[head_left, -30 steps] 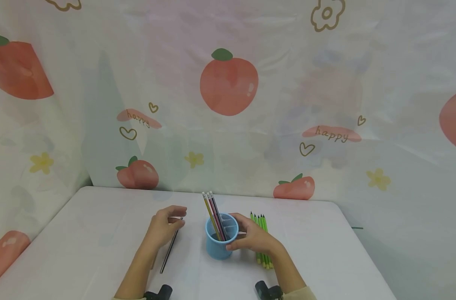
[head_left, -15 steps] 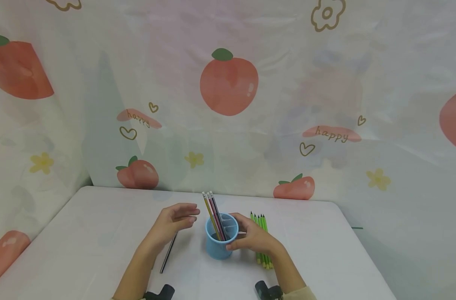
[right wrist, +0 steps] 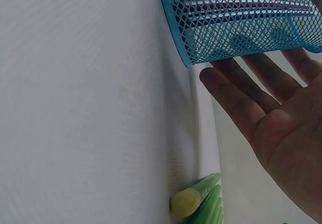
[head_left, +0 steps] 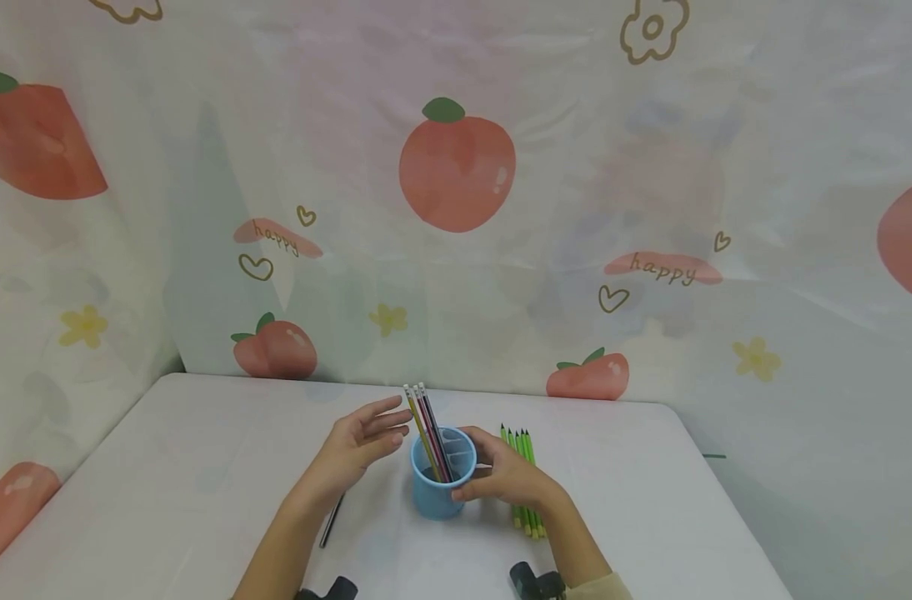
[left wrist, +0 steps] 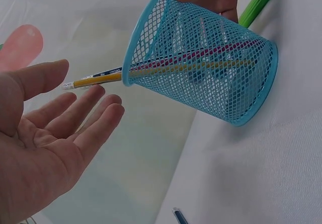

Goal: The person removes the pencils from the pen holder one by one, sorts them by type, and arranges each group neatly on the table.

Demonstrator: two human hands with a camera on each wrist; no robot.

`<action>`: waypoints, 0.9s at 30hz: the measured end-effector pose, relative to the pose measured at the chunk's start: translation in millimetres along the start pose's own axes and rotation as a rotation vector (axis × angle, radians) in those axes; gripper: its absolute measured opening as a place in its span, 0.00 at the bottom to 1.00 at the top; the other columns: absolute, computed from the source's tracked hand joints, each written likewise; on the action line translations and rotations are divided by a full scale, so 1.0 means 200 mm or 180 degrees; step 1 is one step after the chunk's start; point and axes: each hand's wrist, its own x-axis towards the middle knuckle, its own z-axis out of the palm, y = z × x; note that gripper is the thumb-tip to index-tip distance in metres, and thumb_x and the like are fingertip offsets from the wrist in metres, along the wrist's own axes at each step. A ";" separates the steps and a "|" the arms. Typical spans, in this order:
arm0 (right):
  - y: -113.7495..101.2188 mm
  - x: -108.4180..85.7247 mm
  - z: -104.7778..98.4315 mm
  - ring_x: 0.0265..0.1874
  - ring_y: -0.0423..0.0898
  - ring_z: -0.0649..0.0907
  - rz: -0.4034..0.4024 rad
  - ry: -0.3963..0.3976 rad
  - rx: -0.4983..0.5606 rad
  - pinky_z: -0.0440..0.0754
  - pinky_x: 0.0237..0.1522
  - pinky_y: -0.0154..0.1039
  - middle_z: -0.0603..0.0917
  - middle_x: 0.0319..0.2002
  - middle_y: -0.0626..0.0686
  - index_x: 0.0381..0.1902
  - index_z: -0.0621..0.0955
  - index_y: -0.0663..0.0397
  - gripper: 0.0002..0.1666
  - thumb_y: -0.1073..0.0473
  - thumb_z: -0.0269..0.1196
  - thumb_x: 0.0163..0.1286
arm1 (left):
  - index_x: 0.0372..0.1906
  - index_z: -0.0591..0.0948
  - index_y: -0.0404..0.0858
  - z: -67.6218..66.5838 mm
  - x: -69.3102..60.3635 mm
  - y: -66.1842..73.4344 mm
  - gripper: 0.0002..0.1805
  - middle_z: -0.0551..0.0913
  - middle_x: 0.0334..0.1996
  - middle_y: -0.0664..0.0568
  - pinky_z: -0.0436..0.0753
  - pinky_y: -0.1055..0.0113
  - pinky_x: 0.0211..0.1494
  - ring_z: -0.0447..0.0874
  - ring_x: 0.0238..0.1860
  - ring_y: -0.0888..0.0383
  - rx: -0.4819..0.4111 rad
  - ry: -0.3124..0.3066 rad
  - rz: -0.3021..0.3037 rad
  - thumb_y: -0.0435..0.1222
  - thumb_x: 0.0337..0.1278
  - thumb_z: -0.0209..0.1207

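A blue mesh pencil holder (head_left: 435, 500) stands on the table with divided compartments inside. Several pencils (head_left: 423, 425), one yellow and others dark or red-striped, lean toward its left, eraser ends up. My right hand (head_left: 516, 475) holds the holder from the right, thumb at the near rim and fingers around the far side. Just left of the eraser ends, my left hand (head_left: 358, 450) is spread and holds nothing; in the left wrist view its fingers (left wrist: 98, 133) are extended beside the yellow pencil (left wrist: 100, 80). Whether they touch it, I cannot tell.
Several green pencils (head_left: 527, 521) lie side by side right of the holder, partly behind my right wrist. A dark pencil (head_left: 332, 521) lies on the white table (head_left: 201, 500), partly covered by my left forearm. A fruit-patterned cloth (head_left: 456, 317) hangs behind the table.
My left hand has moved right, from above the dark pencil to beside the pencils in the holder, and its fingers have spread. My right hand and the holder have stayed put.
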 end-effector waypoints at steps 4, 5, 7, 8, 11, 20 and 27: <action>-0.01 0.00 0.00 0.63 0.55 0.77 0.0008 -0.0008 -0.0001 0.77 0.64 0.56 0.78 0.62 0.54 0.69 0.70 0.46 0.45 0.60 0.77 0.55 | 0.73 0.65 0.36 0.01 0.00 0.01 0.32 0.76 0.65 0.40 0.78 0.58 0.66 0.76 0.65 0.42 0.0002 -0.0007 0.0043 0.35 0.67 0.61; -0.01 0.00 0.00 0.63 0.55 0.77 0.0009 -0.0007 -0.0008 0.77 0.64 0.56 0.78 0.62 0.53 0.69 0.70 0.46 0.45 0.60 0.77 0.55 | 0.72 0.66 0.37 0.02 0.00 0.01 0.31 0.77 0.65 0.40 0.78 0.58 0.65 0.77 0.64 0.43 0.0014 0.0016 0.0041 0.36 0.67 0.61; -0.01 -0.01 0.00 0.63 0.55 0.76 -0.0003 -0.0007 -0.0007 0.77 0.64 0.57 0.78 0.62 0.54 0.69 0.70 0.47 0.45 0.60 0.77 0.55 | 0.71 0.67 0.38 0.02 0.00 0.01 0.31 0.77 0.65 0.41 0.79 0.58 0.64 0.79 0.63 0.44 0.0060 0.0087 0.0043 0.36 0.67 0.62; -0.01 -0.01 0.00 0.63 0.55 0.76 -0.0010 -0.0006 -0.0003 0.77 0.64 0.57 0.78 0.62 0.54 0.69 0.70 0.47 0.45 0.60 0.77 0.55 | 0.71 0.68 0.38 0.03 0.00 0.00 0.31 0.77 0.65 0.41 0.79 0.57 0.64 0.79 0.63 0.45 0.0089 0.0130 0.0035 0.36 0.67 0.62; -0.01 -0.01 0.00 0.63 0.55 0.76 -0.0012 -0.0007 0.0000 0.76 0.64 0.57 0.78 0.62 0.54 0.69 0.70 0.47 0.45 0.59 0.77 0.55 | 0.73 0.67 0.41 0.04 0.01 -0.01 0.32 0.76 0.66 0.42 0.77 0.52 0.66 0.78 0.64 0.44 0.0115 0.0236 -0.0042 0.37 0.67 0.62; 0.00 0.00 0.00 0.63 0.54 0.77 0.0013 0.0010 -0.0029 0.78 0.64 0.55 0.78 0.62 0.52 0.69 0.70 0.44 0.45 0.58 0.77 0.55 | 0.76 0.61 0.43 0.06 0.01 -0.02 0.35 0.76 0.65 0.40 0.71 0.45 0.71 0.76 0.65 0.44 0.0012 0.0157 -0.0053 0.36 0.68 0.60; 0.00 0.00 0.00 0.62 0.53 0.77 -0.0002 0.0013 -0.0029 0.78 0.63 0.54 0.79 0.61 0.51 0.69 0.70 0.44 0.46 0.59 0.77 0.54 | 0.67 0.72 0.39 0.06 0.01 -0.02 0.25 0.79 0.61 0.39 0.78 0.54 0.67 0.77 0.63 0.43 0.0140 0.0112 0.0095 0.35 0.68 0.60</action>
